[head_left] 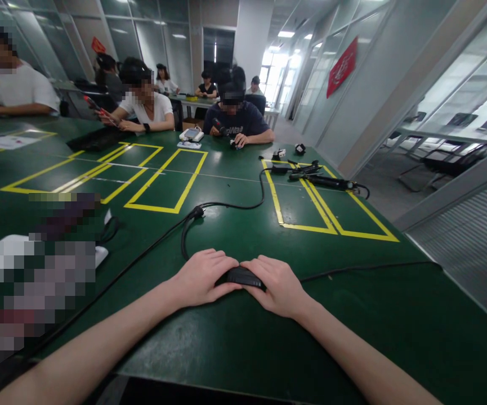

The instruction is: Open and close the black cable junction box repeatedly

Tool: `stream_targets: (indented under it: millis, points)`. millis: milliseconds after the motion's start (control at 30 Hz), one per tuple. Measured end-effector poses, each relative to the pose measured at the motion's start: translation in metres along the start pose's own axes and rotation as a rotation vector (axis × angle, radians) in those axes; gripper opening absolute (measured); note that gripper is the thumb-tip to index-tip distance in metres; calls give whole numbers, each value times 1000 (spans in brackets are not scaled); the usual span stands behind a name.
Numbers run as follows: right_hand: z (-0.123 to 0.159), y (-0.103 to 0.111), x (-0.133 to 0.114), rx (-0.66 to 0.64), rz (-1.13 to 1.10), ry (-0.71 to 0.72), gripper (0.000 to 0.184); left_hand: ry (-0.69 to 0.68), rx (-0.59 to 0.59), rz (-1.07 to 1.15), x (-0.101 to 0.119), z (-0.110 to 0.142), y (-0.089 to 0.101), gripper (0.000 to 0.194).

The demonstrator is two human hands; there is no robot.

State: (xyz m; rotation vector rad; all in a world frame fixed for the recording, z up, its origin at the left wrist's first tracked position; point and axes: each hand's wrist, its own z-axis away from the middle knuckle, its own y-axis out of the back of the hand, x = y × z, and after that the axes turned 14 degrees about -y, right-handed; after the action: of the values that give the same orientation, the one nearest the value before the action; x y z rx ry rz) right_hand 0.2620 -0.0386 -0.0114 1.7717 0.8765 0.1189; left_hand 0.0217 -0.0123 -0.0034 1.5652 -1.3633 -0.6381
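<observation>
A small black power adapter [244, 275] lies on the green table [243, 354] between my two hands. My left hand [206, 275] grips its left end with the thumb in front and the fingers behind. On the other end, my right hand [277, 281] is closed in the same way. Both thumbs point toward the middle, and the far side of the adapter is hidden by my fingers. One black cord [370, 270] emerges beyond my right hand and runs to the table's right edge. Behind my left hand another cord loops up near a black plug [196, 212].
Yellow tape rectangles [178, 210] mark the table. Black tools, one a corded wand [323, 181], lie at the far right. A white device [191, 135] stands at the back. Several people sit around, one person [238, 121] directly opposite. The left foreground is blurred out.
</observation>
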Motion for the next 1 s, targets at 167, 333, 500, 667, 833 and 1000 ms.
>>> stream_targets:
  millis: [167, 333, 500, 667, 833, 1000]
  points:
    - [-2, 1, 3, 47, -30, 49, 21, 25, -4, 69, 0, 2, -3, 36]
    - [1, 4, 10, 58, -94, 42, 23, 37, -7, 102, 2, 0, -1, 33]
    - [4, 7, 12, -46, -110, 4, 20, 45, -32, 92, 4, -3, 0, 35]
    - [3, 14, 4, -238, -315, -285, 27, -59, -60, 24, 1, -3, -2, 30]
    - [1, 16, 0, -340, -519, -328, 24, -70, -54, -14, -1, -3, -4, 32]
    - [-1, 17, 3, -374, -643, -336, 29, -37, 123, 44, -4, -2, 1, 31]
